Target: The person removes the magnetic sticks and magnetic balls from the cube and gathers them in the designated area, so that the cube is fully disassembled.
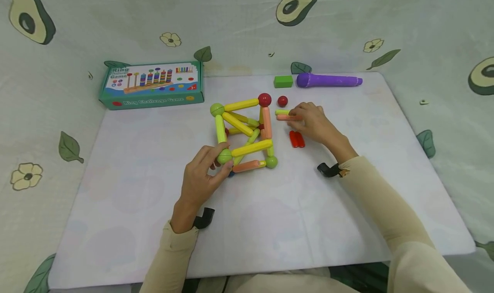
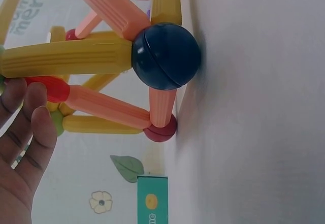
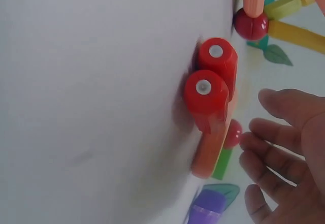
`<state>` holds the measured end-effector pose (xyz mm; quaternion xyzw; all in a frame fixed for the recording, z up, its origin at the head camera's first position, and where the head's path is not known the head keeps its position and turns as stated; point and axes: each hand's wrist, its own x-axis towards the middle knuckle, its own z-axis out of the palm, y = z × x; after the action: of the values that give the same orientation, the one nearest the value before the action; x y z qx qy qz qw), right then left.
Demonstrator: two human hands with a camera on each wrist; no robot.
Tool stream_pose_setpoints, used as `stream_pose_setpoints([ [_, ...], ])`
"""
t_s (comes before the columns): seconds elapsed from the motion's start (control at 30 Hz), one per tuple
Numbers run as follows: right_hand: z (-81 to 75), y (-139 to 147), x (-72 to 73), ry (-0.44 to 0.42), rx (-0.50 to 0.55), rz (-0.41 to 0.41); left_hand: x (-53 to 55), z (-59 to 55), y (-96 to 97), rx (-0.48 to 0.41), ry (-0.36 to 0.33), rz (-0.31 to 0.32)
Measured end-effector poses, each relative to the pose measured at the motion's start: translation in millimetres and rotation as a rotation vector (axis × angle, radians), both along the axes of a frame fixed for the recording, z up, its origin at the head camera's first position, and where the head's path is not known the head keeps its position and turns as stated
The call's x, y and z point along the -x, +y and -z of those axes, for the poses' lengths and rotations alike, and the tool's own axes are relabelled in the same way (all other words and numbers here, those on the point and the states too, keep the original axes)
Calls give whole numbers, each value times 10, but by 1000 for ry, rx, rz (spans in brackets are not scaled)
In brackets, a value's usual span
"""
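A frame built of magnetic sticks (image 1: 252, 148) in yellow, orange and green, joined by coloured balls, stands mid-table. My left hand (image 1: 202, 176) pinches its near-left upper corner, thumb and fingers on either side of the light green ball (image 1: 224, 156). A dark blue ball (image 2: 166, 56) sits at the frame's bottom corner in the left wrist view. My right hand (image 1: 314, 122) hovers over a loose orange stick (image 1: 285, 117) and a yellow-green stick (image 1: 282, 112), fingers spread in the right wrist view. Two red sticks (image 3: 207, 96) lie side by side just nearer to me.
A red ball (image 1: 282, 101) lies beyond the loose sticks. At the table's back edge are a green block (image 1: 283, 82) and a purple microphone-shaped toy (image 1: 328, 80). A green game box (image 1: 152, 87) lies at the back left, with a patterned cloth (image 1: 239, 31) behind.
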<state>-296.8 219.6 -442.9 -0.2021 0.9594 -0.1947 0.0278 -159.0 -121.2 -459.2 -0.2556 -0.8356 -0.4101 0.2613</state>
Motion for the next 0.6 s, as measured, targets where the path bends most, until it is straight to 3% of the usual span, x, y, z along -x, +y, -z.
stream_pose_setpoints([
  [0.17, 35, 38, -72, 14, 26, 19, 10, -23, -3, 6, 1, -2],
  [0.3, 48, 80, -26, 65, 13, 44, 4, -31, -1, 3, -7, -6],
  [0.6, 78, 98, 176, -15, -165, 79, -18, -1, 17, -9, -18, -8],
])
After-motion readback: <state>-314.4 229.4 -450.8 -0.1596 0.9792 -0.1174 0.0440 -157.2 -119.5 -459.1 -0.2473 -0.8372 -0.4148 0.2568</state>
